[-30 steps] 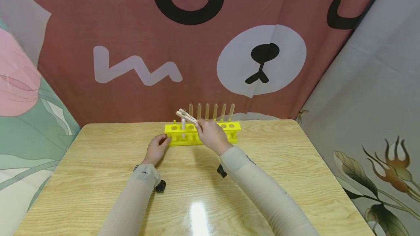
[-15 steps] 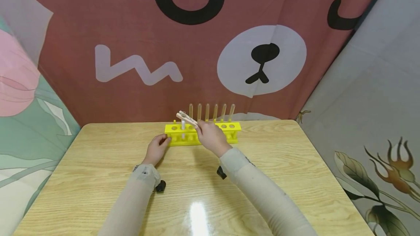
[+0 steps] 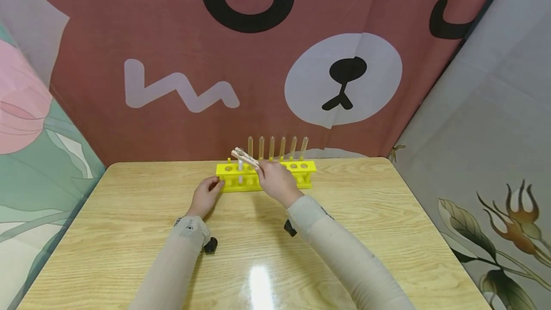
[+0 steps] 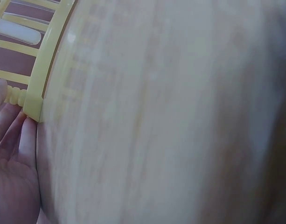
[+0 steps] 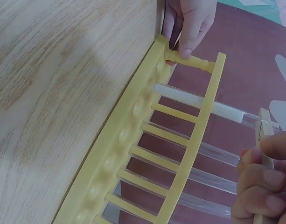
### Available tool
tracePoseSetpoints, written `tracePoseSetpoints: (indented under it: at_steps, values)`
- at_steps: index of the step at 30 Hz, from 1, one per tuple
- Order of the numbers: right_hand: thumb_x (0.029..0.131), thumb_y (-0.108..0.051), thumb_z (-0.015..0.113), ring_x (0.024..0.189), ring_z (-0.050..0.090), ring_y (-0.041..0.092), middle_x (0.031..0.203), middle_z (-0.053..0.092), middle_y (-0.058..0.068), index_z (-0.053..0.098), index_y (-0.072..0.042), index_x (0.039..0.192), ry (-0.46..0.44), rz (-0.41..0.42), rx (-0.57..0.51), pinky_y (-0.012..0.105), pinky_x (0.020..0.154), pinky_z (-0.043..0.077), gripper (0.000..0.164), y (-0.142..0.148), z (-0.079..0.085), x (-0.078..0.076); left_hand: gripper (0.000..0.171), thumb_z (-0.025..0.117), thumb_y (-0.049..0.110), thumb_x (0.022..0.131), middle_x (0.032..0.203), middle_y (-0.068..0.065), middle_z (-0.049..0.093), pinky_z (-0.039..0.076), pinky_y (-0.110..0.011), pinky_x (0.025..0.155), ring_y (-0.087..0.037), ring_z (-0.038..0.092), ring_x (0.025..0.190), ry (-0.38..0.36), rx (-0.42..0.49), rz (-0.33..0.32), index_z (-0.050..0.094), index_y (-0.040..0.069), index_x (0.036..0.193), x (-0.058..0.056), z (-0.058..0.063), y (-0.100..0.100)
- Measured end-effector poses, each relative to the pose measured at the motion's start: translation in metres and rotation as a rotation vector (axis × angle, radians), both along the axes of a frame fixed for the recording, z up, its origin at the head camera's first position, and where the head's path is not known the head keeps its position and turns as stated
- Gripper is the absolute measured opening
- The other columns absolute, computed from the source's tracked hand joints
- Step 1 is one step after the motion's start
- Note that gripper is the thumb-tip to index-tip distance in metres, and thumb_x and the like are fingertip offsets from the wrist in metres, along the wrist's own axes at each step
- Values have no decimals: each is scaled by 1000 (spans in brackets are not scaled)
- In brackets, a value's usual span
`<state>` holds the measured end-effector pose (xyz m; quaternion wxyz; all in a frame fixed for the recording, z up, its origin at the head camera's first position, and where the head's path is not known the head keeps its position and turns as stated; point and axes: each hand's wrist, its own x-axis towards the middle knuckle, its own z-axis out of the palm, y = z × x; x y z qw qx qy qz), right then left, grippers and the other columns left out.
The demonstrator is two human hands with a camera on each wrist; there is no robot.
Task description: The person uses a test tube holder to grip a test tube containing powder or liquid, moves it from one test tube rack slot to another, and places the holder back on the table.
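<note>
A yellow test tube rack [image 3: 234, 188] stands at the table's back edge. My left hand [image 3: 204, 196] holds its left end, with the thumb and fingers around the end post, as the right wrist view shows. In my right hand [image 3: 278, 182] is a wooden test tube clamp [image 3: 247, 157], its tip around the upper part of a clear test tube [image 5: 226, 112] with white contents. That tube is upright in the rack's second hole from the left, its rounded bottom near the base. The right hand covers the rack's middle in the head view.
Several clear test tubes [image 3: 272, 147] stand with rounded ends up along the rack's back side. The wooden table [image 3: 344, 243] runs up to a patterned curtain [image 3: 193, 133] right behind the rack. Black wrist-worn devices [image 3: 210, 245] hang below both sleeves.
The clamp and the white-filled tube have come down slightly, lower into the rack. The left hand keeps its place at the rack's end.
</note>
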<state>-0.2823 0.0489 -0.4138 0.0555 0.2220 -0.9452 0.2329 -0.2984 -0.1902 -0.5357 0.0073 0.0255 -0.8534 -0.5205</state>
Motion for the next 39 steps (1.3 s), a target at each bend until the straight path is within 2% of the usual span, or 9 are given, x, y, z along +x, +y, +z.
tracePoseSetpoints:
  at_steps: [26, 39]
  values:
    - [108, -20, 50, 43, 37, 10, 63, 50, 2, 65, -4, 107, -20, -17, 23, 21, 38, 31, 22, -3, -5, 2, 47, 53, 31, 107, 150, -25, 44, 30, -55, 118, -41, 38, 142, -6, -15, -2, 56, -4, 137, 0, 0, -1]
    - [108, -17, 50, 44, 38, 11, 64, 51, 2, 65, -4, 102, -24, -11, -3, 22, 39, 32, 21, -3, -5, 3, 42, 54, 30, 107, 146, -23, 48, 33, -54, 116, -38, 42, 139, 2, -11, 6, 59, -2, 133, -1, -1, -1]
